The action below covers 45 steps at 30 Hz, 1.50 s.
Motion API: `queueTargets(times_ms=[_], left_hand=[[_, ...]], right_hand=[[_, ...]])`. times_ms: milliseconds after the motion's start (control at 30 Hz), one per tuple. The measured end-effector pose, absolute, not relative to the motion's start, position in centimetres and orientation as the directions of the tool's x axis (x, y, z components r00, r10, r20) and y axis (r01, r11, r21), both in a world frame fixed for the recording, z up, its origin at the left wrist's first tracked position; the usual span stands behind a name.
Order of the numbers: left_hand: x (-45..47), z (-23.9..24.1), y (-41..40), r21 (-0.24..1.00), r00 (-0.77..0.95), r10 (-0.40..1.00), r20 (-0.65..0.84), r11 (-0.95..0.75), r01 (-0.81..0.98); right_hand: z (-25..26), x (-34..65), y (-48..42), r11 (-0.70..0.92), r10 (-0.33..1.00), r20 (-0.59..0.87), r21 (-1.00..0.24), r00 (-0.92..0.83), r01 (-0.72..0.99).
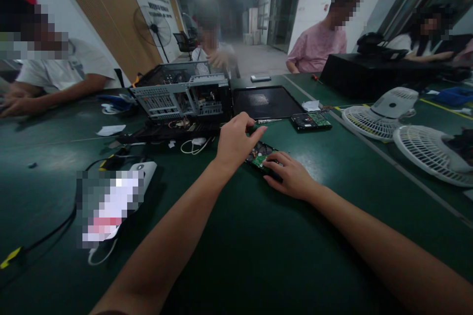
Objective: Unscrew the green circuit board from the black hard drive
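Observation:
A hard drive [259, 156] lies circuit board up on the green table [229, 236], just ahead of me. My right hand [290, 175] rests on its near right corner with the fingers stretched flat over it. My left hand [234, 140] hovers just above and left of the drive. Its fingers are pinched round a small dark tool [252, 130] that I cannot make out clearly. A thin metal shaft [266, 121] lies on the table just beyond those fingertips.
An open grey computer case [181, 93] stands behind the hands, with its black side panel [264, 101] lying flat and a second drive [310, 121] beside it. Two white fan grilles [373, 120] [428, 155] lie at right. A white device with cables [144, 172] lies at left. Several people sit around the table.

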<state>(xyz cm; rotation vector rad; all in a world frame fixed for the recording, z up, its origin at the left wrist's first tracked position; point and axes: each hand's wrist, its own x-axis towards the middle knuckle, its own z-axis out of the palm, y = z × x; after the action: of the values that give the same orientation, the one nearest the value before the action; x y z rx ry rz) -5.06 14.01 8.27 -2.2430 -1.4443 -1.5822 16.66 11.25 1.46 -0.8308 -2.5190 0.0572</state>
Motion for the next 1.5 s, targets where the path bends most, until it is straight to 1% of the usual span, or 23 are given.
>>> queueTargets(times_ms=[100,167,433,600,900,1233,1367,1500], left_hand=[[-5.0,8.1,14.1,0.469,0.020,0.659,0.752,-0.556,0.686],[-5.0,8.2,14.1,0.463,0.020,0.657,0.753,-0.551,0.694],[-4.8,9.1,13.5,0.356,0.140,0.611,0.779,-0.614,0.704],[-4.8,8.8,13.5,0.310,0.165,0.578,0.799,-0.631,0.711],[-4.7,8.8,13.6,0.315,0.235,0.593,0.770,-0.675,0.668],[-4.9,7.8,14.0,0.377,0.121,0.622,0.774,-0.606,0.700],[-4.9,7.8,14.1,0.344,0.102,0.610,0.785,-0.568,0.748],[-4.9,8.3,13.8,0.309,0.126,0.630,0.766,-0.533,0.788]], right_hand=[[1.5,16.7,11.3,0.814,0.571,0.420,-0.178,-0.705,0.553],[1.4,16.7,11.3,0.816,0.569,0.419,-0.175,-0.708,0.552],[1.5,16.7,11.3,0.821,0.560,0.431,-0.177,-0.708,0.542],[1.5,16.6,11.2,0.819,0.563,0.437,-0.186,-0.701,0.542],[1.6,16.7,11.2,0.824,0.556,0.440,-0.179,-0.705,0.538],[1.3,16.7,11.2,0.815,0.571,0.440,-0.201,-0.693,0.543],[1.3,16.7,11.2,0.817,0.568,0.436,-0.189,-0.699,0.545],[1.4,16.8,11.2,0.819,0.564,0.424,-0.175,-0.709,0.547]])
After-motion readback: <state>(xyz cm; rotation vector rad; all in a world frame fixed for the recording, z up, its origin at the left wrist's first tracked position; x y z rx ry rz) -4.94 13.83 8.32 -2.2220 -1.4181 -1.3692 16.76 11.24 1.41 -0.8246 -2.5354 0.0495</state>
